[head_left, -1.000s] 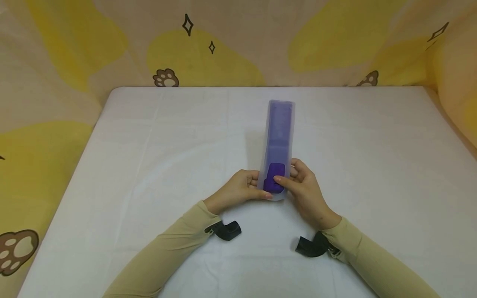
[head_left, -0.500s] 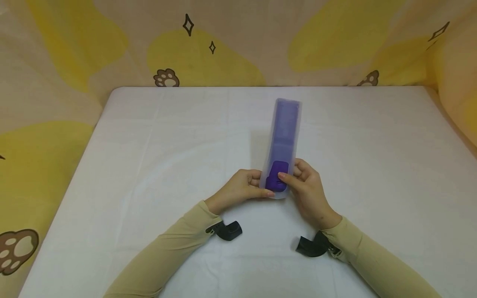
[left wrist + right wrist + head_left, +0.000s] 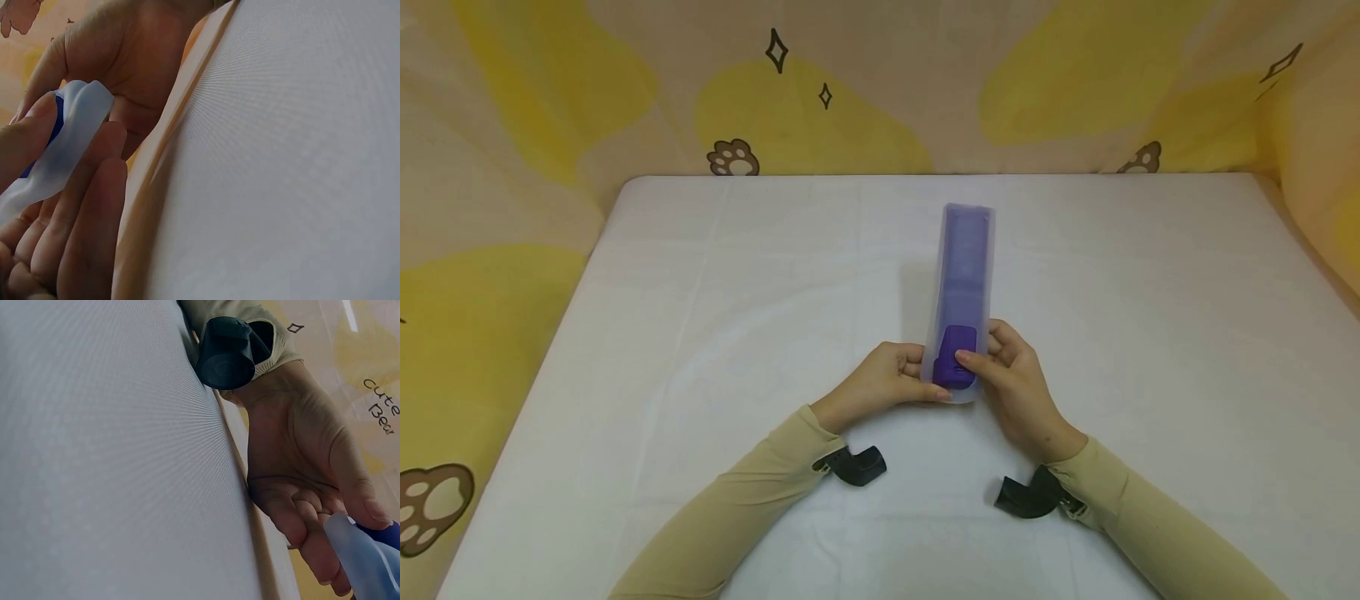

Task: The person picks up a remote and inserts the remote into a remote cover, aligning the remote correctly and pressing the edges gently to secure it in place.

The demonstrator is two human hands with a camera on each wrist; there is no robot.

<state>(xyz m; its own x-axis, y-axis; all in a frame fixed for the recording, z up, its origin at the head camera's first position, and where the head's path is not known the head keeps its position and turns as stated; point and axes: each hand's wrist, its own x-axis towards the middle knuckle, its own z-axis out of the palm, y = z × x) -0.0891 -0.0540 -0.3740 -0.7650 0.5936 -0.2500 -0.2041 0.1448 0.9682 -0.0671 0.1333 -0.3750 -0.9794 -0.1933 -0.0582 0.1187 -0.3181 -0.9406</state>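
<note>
Both hands hold a long, translucent bluish-purple plastic case (image 3: 967, 258), its far end pointing away toward the table's back edge. On its near end sits a dark purple latch (image 3: 958, 336). The left hand (image 3: 883, 375) pinches the near left corner, thumb on top and fingers beneath. At the other side the right hand (image 3: 1021, 392) grips the edge, with its thumb lying on the latch. The near end of the case (image 3: 78, 140) appears rounded and milky in the left wrist view. In the right wrist view only a corner of the case (image 3: 359, 550) shows.
A white-covered table (image 3: 760, 275) lies under the hands. Patterned yellow and cream cloth (image 3: 955, 83) hangs behind it and at the sides. Black camera mounts sit on the left sleeve (image 3: 718, 517) and the right sleeve (image 3: 1165, 517).
The far end of the case swung to the right half a second ago and is back to the left now. Both hands keep their hold and have barely shifted.
</note>
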